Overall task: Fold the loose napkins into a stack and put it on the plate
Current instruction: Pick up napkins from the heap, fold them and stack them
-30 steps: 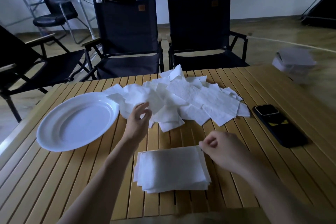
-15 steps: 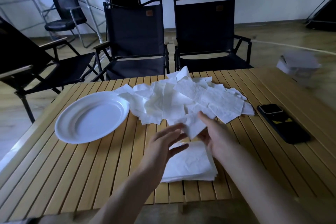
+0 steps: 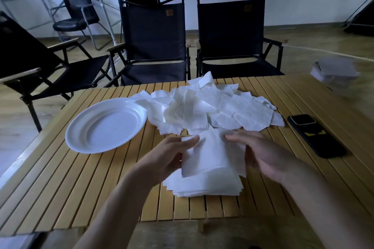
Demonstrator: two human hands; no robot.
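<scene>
Lower centre of the frame: two bare forearms reaching in from the bottom edge over a slatted yellow wooden table (image 3: pixel 85 184). Just above centre-bottom, a neat stack of folded white paper napkins (image 3: pixel 204 186), lying flat on the slats. Over the stack, held a little above it, a single white napkin (image 3: pixel 212 151), gripped on both sides. Left hand (image 3: pixel 168 157) at the sheet's left edge, fingers lightly curled, thumb pressed on its upper left corner. Right hand (image 3: pixel 269 155) at the right edge, fingers stretched long and close together across the top right of the sheet; thumb hidden, so the exact grip hard to tell, though seemingly a pinch.

Middle of the frame, beyond the hands: a loose heap of crumpled white napkins (image 3: pixel 214 109), spread wide across the table centre. Left of the heap, touching its nearest sheets, a round white plastic plate (image 3: pixel 81 137), holding no napkins. Right of the heap, apart from it, a black smartphone (image 3: pixel 315 135) lying face down.

Far right, blurred: a pale boxy object (image 3: pixel 336 70), identity unclear. Upper half of the frame: two black folding fabric chairs (image 3: pixel 153 32) side by side behind the table, a third black folding chair (image 3: pixel 26 60) at far left, and a black mesh office chair (image 3: pixel 74 6) in the upper left corner.
</scene>
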